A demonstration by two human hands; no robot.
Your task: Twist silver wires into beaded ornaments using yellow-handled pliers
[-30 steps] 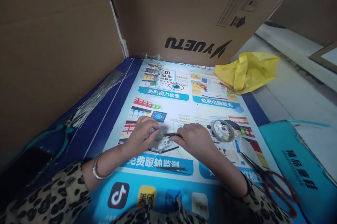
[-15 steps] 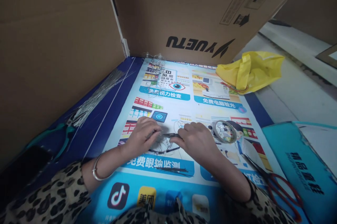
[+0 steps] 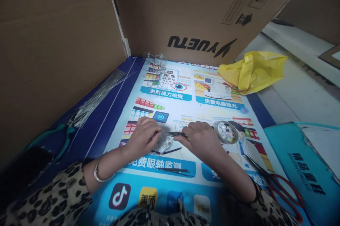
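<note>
My right hand (image 3: 203,141) is closed around a pair of needle-nose pliers (image 3: 174,134). Their dark, slim jaws point left, and the handles are mostly hidden in the palm. Facing them, my left hand (image 3: 145,135) pinches a small piece of thin wirework (image 3: 164,144), whose fine loops hang below the fingertips. A short gap separates the pliers' tip from the left fingers. Under the hands, a few dark thin strips (image 3: 176,171) lie on the printed poster (image 3: 148,180). Right of my right hand sits a clear round dish (image 3: 227,132) with small bits in it.
A bundle of straight wires (image 3: 98,98) lies at left, near teal-handled pliers (image 3: 65,137). More wirework (image 3: 158,65) rests at the back. Cardboard walls (image 3: 170,13) stand behind and left. Rightward are a yellow bag (image 3: 255,72), red-handled scissors (image 3: 281,187) and a teal box (image 3: 300,155).
My right hand has drawn slightly to the right with the pliers, and their jaws now sit farther from my left fingers. My left hand has stayed almost in place.
</note>
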